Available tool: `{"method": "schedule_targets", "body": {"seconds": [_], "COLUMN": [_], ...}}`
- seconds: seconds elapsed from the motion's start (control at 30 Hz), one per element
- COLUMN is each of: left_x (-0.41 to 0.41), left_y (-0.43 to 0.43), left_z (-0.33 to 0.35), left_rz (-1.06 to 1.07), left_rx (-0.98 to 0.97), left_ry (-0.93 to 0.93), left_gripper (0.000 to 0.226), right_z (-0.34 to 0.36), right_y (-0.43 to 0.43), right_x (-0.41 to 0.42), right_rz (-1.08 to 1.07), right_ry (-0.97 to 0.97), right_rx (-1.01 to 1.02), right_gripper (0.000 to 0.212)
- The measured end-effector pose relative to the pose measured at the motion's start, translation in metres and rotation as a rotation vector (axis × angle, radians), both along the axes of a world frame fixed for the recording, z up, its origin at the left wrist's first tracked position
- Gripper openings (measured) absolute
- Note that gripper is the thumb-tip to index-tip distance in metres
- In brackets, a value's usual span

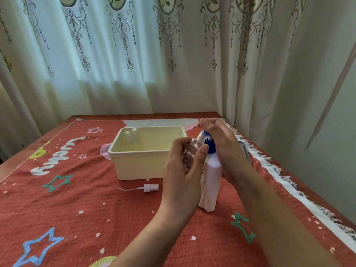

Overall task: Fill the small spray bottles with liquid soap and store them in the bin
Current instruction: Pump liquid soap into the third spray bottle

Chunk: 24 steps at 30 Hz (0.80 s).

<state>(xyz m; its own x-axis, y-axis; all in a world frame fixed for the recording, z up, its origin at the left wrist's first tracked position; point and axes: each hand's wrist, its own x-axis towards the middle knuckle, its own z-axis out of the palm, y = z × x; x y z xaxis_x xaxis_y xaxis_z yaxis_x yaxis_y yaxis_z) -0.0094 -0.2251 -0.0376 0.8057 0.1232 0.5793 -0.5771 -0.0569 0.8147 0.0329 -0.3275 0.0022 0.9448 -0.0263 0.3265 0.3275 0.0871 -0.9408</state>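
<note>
Head camera, A: What has the left hand got?
B: Its fingers and thumb are curled round a small clear spray bottle with no cap, tilted so the open neck meets the spout of the blue pump head.
A: And the right hand?
B: It lies over the top of that pump, fingers arched and gripping nothing. The pump sits on a white soap bottle standing upright between the two wrists.
A: Further out?
B: A loose white spray cap with its thin tube lies on the red star-patterned cloth just left of the left hand. Beyond it, left of the hands, stands the cream bin, with two capped small bottles upright in its far left corner
</note>
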Motion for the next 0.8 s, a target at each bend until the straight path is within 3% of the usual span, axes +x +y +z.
{"method": "schedule_targets", "body": {"seconds": [0.1,0.23,0.4,0.67,0.8], "left_x": [-0.0010,-0.0013,0.0022,-0.0004,0.0007], "left_y": [0.0003,0.0000,0.0015,0.0021,0.0023], "left_z": [-0.0031,-0.0045,-0.0009,-0.0047,-0.0015], "left_rz": [-0.003,-0.017,0.016,0.008,0.012], "left_rx": [0.027,0.027,0.016,0.039,0.029], "left_ry": [0.001,0.016,-0.008,0.008,-0.003], "left_gripper": [0.024,0.027,0.015,0.012,0.018], "right_z": [-0.0006,-0.0015,-0.0013,-0.0017,-0.0033], "right_y": [-0.0022,-0.0025,-0.0002,-0.0029,-0.0008], "right_x": [0.0027,0.0037,0.0018,0.0049,0.0015], "right_rz": [-0.010,-0.010,0.000,-0.013,-0.010], "right_ry": [-0.023,-0.039,0.013,-0.037,-0.001], "right_rx": [-0.034,-0.053,0.014,-0.058,0.014], "right_gripper": [0.009,0.008,0.028,0.012,0.020]}}
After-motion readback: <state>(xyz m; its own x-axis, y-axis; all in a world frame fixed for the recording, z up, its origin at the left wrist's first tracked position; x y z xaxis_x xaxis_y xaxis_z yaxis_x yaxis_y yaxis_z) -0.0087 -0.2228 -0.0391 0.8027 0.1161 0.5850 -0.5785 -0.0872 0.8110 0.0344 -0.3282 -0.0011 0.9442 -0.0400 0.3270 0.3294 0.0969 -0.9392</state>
